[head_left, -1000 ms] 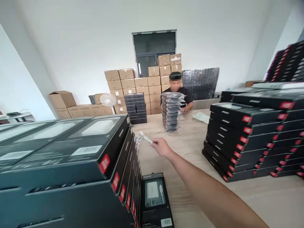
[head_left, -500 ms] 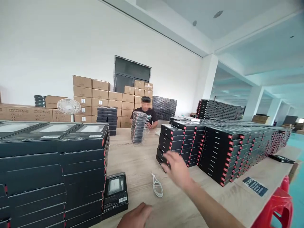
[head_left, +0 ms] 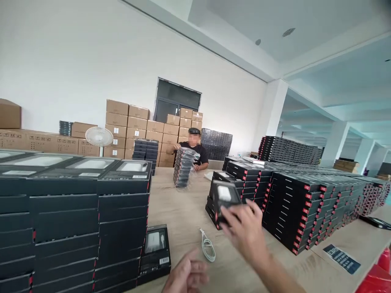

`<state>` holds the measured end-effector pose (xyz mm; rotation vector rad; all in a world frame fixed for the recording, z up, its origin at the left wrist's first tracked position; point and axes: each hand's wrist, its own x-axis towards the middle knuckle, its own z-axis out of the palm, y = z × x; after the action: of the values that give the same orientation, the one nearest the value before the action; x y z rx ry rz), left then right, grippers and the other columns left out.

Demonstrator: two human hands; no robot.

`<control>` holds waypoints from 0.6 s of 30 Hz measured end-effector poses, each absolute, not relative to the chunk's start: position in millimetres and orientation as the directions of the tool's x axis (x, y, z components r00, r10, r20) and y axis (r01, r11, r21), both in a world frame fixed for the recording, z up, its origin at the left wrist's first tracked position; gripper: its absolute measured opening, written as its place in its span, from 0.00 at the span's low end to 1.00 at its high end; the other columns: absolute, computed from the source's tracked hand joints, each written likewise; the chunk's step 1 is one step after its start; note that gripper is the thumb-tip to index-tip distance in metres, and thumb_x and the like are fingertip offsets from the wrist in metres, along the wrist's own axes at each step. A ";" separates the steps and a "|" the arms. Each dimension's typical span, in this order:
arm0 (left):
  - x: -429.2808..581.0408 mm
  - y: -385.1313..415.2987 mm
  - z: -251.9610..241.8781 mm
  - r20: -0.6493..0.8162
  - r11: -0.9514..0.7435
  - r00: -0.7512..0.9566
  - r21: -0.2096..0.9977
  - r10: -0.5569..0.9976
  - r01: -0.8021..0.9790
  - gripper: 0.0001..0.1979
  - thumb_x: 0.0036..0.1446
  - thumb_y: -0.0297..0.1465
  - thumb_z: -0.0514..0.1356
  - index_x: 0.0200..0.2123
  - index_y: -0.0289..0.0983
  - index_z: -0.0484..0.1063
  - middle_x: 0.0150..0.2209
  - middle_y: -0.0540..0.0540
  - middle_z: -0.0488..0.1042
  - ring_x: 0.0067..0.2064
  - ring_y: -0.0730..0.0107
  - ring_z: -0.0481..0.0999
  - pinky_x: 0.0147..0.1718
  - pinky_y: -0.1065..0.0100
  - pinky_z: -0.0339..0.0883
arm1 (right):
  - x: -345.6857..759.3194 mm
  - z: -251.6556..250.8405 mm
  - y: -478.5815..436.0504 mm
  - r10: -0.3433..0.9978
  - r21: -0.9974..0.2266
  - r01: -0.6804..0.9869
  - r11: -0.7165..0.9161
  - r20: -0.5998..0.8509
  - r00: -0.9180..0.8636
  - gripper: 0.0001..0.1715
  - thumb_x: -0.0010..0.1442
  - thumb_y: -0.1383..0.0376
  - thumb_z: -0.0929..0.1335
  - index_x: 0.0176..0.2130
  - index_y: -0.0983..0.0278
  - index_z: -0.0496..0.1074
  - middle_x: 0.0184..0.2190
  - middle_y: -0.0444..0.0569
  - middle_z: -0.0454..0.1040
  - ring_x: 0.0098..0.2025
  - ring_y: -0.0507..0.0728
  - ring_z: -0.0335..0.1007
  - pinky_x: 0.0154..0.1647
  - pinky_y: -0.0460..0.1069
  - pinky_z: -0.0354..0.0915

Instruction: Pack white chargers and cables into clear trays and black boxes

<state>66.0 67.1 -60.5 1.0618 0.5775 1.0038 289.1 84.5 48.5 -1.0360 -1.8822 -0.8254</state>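
Note:
Held in my right hand [head_left: 246, 221] is a black charger box [head_left: 224, 192] with a window showing a white charger. The box is tilted and slightly blurred, in front of the right-hand stack of boxes [head_left: 227, 179]. My left hand [head_left: 187, 273] is low over the table, empty, its fingers apart and loosely bent. Between the two hands a coiled white cable [head_left: 208, 249] lies on the table. Just left of my left hand, another charger box [head_left: 155, 250] leans face up against the tall left stack [head_left: 122, 228].
Long rows of stacked black boxes [head_left: 284, 211] line the right side. Across the table [head_left: 165, 203] a person [head_left: 200, 156] sits behind a wrapped stack [head_left: 183, 169]. A dark printed card [head_left: 341, 258] lies at right, near a red stool [head_left: 380, 276]. A fan [head_left: 99, 136] and cartons [head_left: 117, 120] stand behind.
My right hand, empty before, now holds a charger box lifted at the right stack. My left hand has risen further into view. The view has turned slightly left.

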 end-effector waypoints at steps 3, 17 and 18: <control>73.6 48.0 -31.4 0.029 0.252 0.393 0.722 0.919 -0.645 0.39 0.51 0.55 0.61 0.62 0.42 0.64 0.51 0.39 0.76 0.49 0.52 0.77 0.45 0.57 0.70 | 253.2 -26.9 23.0 0.248 0.093 0.759 0.645 0.914 -0.323 0.23 0.61 0.62 0.71 0.56 0.46 0.73 0.35 0.43 0.79 0.37 0.58 0.74 0.65 0.62 0.51; 54.8 17.5 8.6 0.220 -0.241 0.103 0.915 0.970 0.323 0.47 0.45 0.39 0.66 0.68 0.39 0.53 0.68 0.38 0.60 0.68 0.48 0.59 0.65 0.51 0.54 | 211.8 -50.0 -11.8 0.961 -0.959 0.073 0.274 0.276 0.018 0.29 0.56 0.49 0.72 0.52 0.63 0.75 0.41 0.56 0.80 0.37 0.61 0.77 0.39 0.52 0.72; 56.8 14.4 7.7 0.260 -0.266 0.071 0.868 0.963 0.420 0.52 0.44 0.39 0.67 0.69 0.38 0.48 0.70 0.37 0.56 0.69 0.47 0.56 0.65 0.49 0.52 | 205.1 -53.2 -13.6 0.952 -0.948 0.130 0.292 0.301 0.055 0.27 0.55 0.52 0.74 0.51 0.62 0.75 0.38 0.54 0.81 0.34 0.61 0.77 0.37 0.51 0.72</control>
<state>56.8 14.4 7.7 1.7530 1.3775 1.1600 205.1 -13.6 -53.2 -1.1011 -1.3679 0.8716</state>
